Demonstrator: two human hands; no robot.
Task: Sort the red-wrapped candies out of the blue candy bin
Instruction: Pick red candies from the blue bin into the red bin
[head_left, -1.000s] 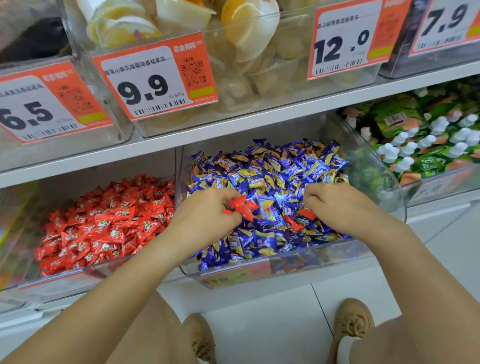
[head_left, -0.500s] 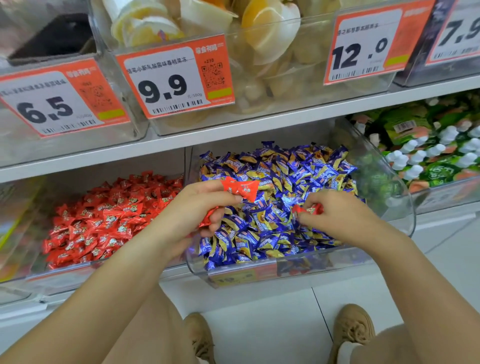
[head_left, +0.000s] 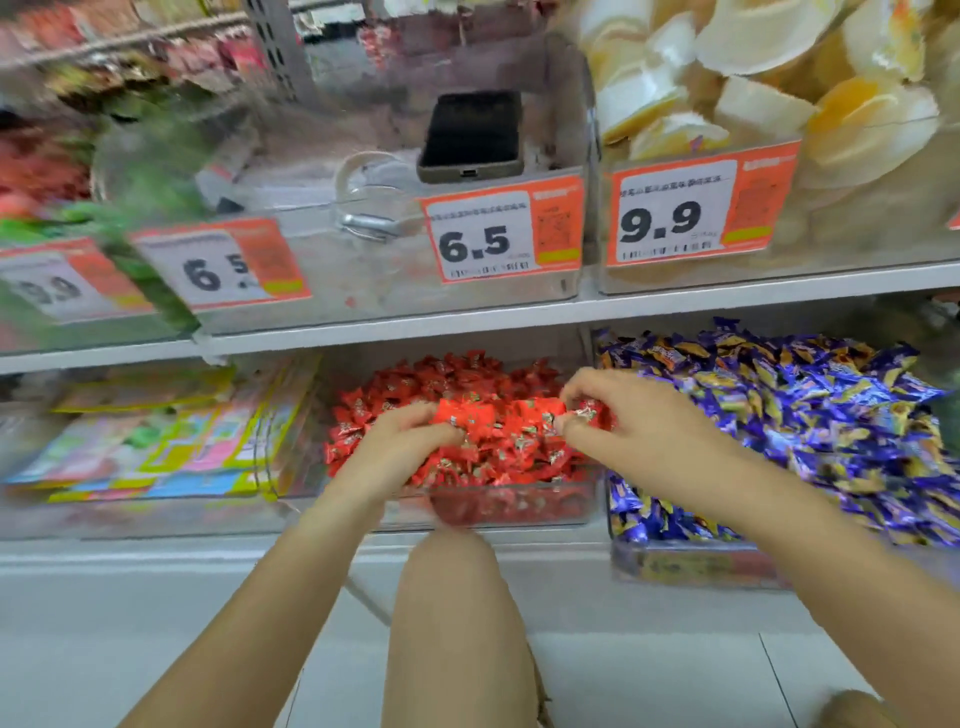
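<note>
hovering over the clear bin of red-wrapped candies (head_left: 467, 384), both hands hold red sweets. left hand (head_left: 402, 441) fingers curl round several; right hand (head_left: 628, 431) fingers pinch one. clear bin of blue-wrapped candies (head_left: 810, 415) sits just right.

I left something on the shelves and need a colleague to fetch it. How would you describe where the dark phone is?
Find the upper shelf's clear bin with the 6.5 price tag, directly above the red candies. The phone stands inside it at the back. It is the only dark, flat slab there; neighbouring bins hold packaged snacks.
</note>
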